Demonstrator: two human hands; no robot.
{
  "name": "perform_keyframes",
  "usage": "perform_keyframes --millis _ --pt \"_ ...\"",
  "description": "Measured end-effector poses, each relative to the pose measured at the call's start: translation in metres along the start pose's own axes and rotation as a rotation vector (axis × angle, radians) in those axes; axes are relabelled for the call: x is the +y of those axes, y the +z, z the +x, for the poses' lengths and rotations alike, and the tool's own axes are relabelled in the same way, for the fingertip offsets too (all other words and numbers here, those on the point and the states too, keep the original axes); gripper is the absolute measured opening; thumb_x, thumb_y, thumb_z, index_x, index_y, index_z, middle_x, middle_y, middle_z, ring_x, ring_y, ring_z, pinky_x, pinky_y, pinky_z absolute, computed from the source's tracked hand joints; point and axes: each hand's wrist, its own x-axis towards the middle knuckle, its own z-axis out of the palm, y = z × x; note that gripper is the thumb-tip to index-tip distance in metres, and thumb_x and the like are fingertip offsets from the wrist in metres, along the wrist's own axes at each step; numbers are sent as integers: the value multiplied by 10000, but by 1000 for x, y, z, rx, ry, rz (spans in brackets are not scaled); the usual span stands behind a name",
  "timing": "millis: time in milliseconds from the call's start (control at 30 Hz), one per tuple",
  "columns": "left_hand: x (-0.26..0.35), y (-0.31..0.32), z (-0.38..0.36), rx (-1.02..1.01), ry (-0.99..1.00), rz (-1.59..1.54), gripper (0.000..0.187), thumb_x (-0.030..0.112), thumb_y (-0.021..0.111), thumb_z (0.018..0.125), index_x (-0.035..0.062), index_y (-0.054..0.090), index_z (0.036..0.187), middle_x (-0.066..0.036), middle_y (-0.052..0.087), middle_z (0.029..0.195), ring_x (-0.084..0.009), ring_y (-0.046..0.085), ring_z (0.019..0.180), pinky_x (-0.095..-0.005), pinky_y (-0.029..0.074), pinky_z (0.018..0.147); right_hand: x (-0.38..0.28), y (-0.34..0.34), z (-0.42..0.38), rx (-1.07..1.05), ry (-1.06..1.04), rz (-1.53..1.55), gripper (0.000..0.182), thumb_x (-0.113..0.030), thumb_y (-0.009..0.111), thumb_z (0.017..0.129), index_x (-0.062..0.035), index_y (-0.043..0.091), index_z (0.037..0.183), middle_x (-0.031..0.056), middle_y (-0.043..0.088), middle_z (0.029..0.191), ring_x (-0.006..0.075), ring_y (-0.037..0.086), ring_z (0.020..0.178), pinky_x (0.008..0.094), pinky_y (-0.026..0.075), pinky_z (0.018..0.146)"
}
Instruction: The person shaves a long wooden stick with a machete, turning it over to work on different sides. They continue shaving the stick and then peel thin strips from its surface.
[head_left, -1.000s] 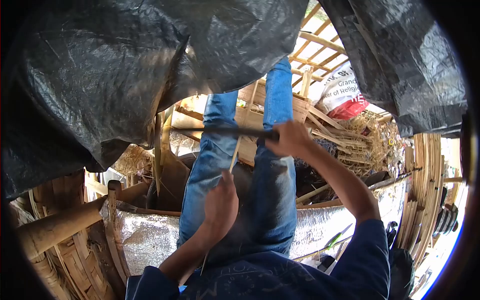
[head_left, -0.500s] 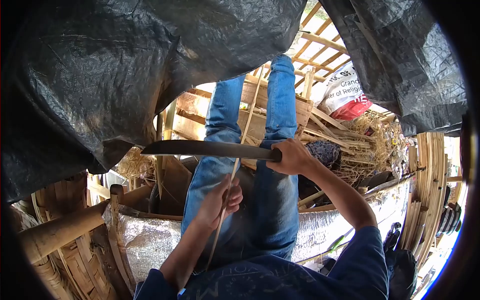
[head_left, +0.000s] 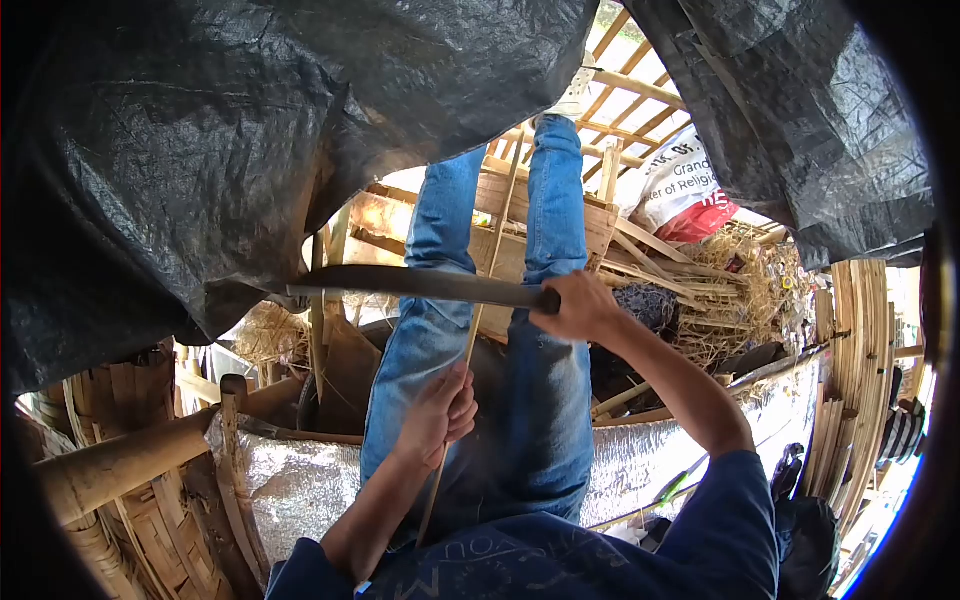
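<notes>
My right hand (head_left: 582, 306) is closed round the handle of a machete (head_left: 420, 284), whose long dark blade points left across my jeans-clad legs. A thin bamboo strip (head_left: 498, 225) runs lengthwise between my knees, from my waist to beyond my shins. My left hand (head_left: 440, 410) grips this strip near my thighs, fingers curled round it. The blade crosses the strip a little beyond the left hand; whether it touches the strip is hard to tell.
Black tarpaulin (head_left: 180, 150) hangs from above. Wooden planks (head_left: 600, 225), straw and bamboo shavings (head_left: 735, 300) lie beyond. Silver foil sheeting (head_left: 300, 485) runs across below my legs, a bamboo pole (head_left: 120, 460) is at left, and stacked bamboo slats (head_left: 850, 370) stand at right.
My left hand's fingers have closed more tightly on the bamboo strip. The machete has shifted slightly, its tip now a little higher. The view has moved a little.
</notes>
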Motion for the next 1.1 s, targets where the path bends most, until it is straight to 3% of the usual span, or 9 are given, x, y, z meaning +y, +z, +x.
perform_keyframes --millis 100,200,333,400,500,700,833,900,1100 --pt "-3 1 -3 28 17 42 248 331 444 988 115 463 867 63 280 538 -29 232 413 -180 188 342 38 1 48 87 334 98 338 -358 646 755 -23 659 709 137 640 617 223 640 561 367 528 576" --pt "4 3 -5 23 13 33 254 336 445 987 113 466 867 65 279 533 -29 236 415 -179 189 340 50 -30 65 130 411 242 339 -359 657 736 -21 656 705 134 642 625 214 644 571 366 538 586" --pt "4 -5 -3 6 -28 -70 255 340 443 987 114 465 872 70 274 534 -26 235 419 -174 184 338 20 4 22 13 156 334 335 -364 660 728 -29 666 730 132 652 645 225 656 603 375 540 591" --pt "3 -7 -1 8 -50 -80 255 343 443 986 115 465 873 71 270 533 -25 234 421 -173 180 336 1 23 4 131 -121 66 313 -349 658 726 -39 676 769 140 662 676 265 664 635 396 538 594" --pt "5 -10 -1 30 -57 -96 265 352 441 985 114 463 872 74 263 532 -19 230 422 -169 175 327 1 14 27 32 147 3 414 -429 641 745 -48 700 895 216 670 860 352 651 833 436 528 779" --pt "3 -13 1 -24 -53 -226 268 355 450 982 116 456 859 80 263 530 -15 210 413 -165 169 315 24 14 49 100 200 19 419 -441 638 751 -34 704 827 205 667 782 336 661 776 438 528 710" --pt "3 -3 1 25 -101 -176 274 362 455 979 120 448 850 83 259 527 -12 212 414 -166 163 315 8 10 21 -67 198 215 416 -442 631 763 -34 692 815 178 669 749 294 667 689 411 539 650" --pt "2 -1 1 14 -84 -174 279 369 461 975 123 441 845 85 255 522 -12 213 414 -167 156 318 27 18 35 219 150 33 377 -382 653 768 -14 658 686 101 584 538 257 606 516 374 499 547" --pt "3 1 6 3 -86 -187 270 357 454 980 122 450 848 85 249 516 -12 223 409 -167 154 313 41 -6 50 49 338 203 363 -369 669 746 -8 656 712 223 644 705 311 657 684 424 518 648"
